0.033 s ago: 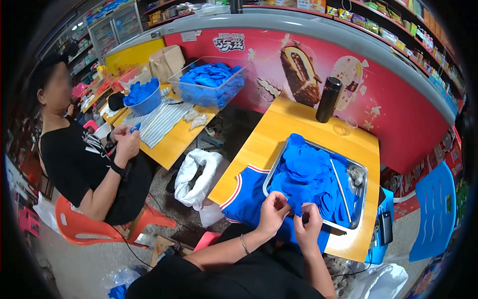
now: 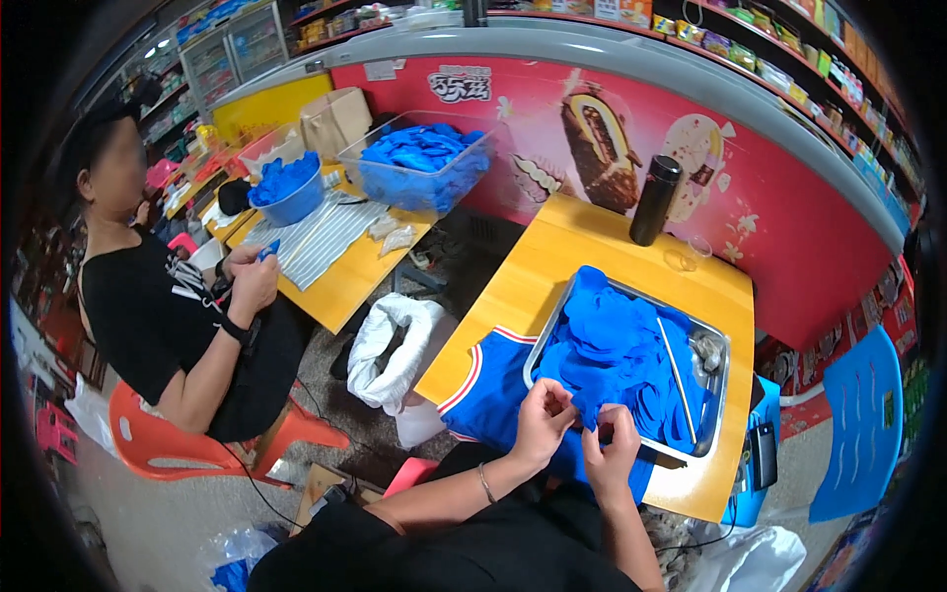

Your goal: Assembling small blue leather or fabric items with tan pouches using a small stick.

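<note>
Between my two hands is a small blue fabric piece, held over the near edge of a metal tray. My left hand pinches its left side, thumb and fingertips together. On the right side, the fingertips of my right hand are closed on the same piece. The rectangular metal tray holds a heap of blue fabric pieces, many rounded and overlapping. A thin white stick lies across them, with a small greyish bundle at the tray's right. Under my hands spreads a blue jersey with red-and-white trim.
A black bottle stands on the yellow table beyond the tray. To the left, a seated person works at another table, near a blue basin and a clear bin of blue fabric. A white sack sits between tables.
</note>
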A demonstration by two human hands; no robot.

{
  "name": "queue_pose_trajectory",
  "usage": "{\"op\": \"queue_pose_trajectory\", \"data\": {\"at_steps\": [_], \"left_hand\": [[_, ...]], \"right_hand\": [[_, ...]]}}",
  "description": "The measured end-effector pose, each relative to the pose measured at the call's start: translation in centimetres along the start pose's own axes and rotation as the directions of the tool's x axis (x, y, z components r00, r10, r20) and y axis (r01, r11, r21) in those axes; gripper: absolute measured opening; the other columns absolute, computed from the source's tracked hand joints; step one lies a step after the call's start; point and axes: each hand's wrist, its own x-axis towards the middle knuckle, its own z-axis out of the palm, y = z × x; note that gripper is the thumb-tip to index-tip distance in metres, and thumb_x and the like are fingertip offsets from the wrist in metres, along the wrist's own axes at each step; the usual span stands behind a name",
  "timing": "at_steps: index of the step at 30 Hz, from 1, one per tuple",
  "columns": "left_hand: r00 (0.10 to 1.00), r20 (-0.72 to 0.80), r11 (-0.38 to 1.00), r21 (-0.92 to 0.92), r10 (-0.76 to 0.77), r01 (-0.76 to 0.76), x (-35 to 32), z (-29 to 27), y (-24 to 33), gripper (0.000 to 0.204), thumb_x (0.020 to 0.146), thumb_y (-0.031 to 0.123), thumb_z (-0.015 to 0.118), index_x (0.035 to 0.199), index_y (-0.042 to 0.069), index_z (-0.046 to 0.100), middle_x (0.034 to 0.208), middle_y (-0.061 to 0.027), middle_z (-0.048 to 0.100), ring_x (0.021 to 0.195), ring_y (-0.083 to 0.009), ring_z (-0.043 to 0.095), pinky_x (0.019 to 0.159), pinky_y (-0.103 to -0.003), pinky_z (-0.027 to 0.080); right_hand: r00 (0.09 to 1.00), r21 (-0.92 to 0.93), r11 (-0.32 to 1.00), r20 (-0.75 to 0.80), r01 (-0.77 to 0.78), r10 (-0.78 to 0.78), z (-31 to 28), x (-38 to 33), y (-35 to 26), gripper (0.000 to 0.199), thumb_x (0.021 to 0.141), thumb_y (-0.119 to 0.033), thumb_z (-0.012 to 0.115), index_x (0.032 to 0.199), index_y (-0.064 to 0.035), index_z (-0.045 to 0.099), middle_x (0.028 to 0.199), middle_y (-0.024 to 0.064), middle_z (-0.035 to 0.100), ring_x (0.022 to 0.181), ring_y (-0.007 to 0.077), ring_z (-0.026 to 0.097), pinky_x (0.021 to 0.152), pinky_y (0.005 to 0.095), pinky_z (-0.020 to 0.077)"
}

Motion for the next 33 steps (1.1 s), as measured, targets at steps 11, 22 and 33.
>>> {"op": "queue_pose_trajectory", "data": {"at_steps": [11, 22, 33], "left_hand": [[0.931, 0.249, 0.844, 0.405, 0.268, -0.352, 0.3, -1.7, 0.6, 0.009, 0.081, -0.005, 0.059, 0.088, 0.000, 0.056, 0.081, -0.0026, 0.058, 0.069, -0.0048, 0.054, 0.061, -0.019, 0.044], [0.950, 0.233, 0.852, 0.433, 0.209, -0.294, -0.4, -1.3, 1.3, 0.009, 0.079, -0.002, 0.062, 0.083, 0.002, 0.054, 0.075, -0.0008, 0.057, 0.069, -0.0048, 0.055, 0.061, -0.020, 0.046], [0.960, 0.278, 0.952, 0.285, 0.031, -0.113, -0.2, -2.1, 1.1, 0.025, 0.077, -0.003, 0.060, 0.102, 0.000, 0.060, 0.095, -0.0056, 0.063, 0.088, -0.0077, 0.057, 0.075, -0.024, 0.048]], "right_hand": [[0.999, -0.086, 0.995, 0.008, 0.042, -0.042, 0.4, -0.6, -0.4, 0.015, 0.067, 0.002, 0.062, 0.074, -0.0006, 0.049, 0.073, 0.0119, 0.053, 0.055, 0.0193, 0.053, 0.051, 0.0273, 0.0430], [0.999, -0.079, 0.996, -0.032, 0.033, -0.036, 0.5, -0.8, -0.4, 0.015, 0.070, 0.002, 0.061, 0.072, -0.0013, 0.047, 0.066, 0.0086, 0.050, 0.049, 0.0156, 0.050, 0.047, 0.0256, 0.0399], [0.994, -0.073, 0.992, 0.021, 0.108, -0.106, 0.0, -0.5, -1.5, 0.014, 0.075, 0.002, 0.058, 0.074, -0.0016, 0.045, 0.061, 0.0049, 0.043, 0.048, 0.0096, 0.040, 0.045, 0.0241, 0.0298]]}}
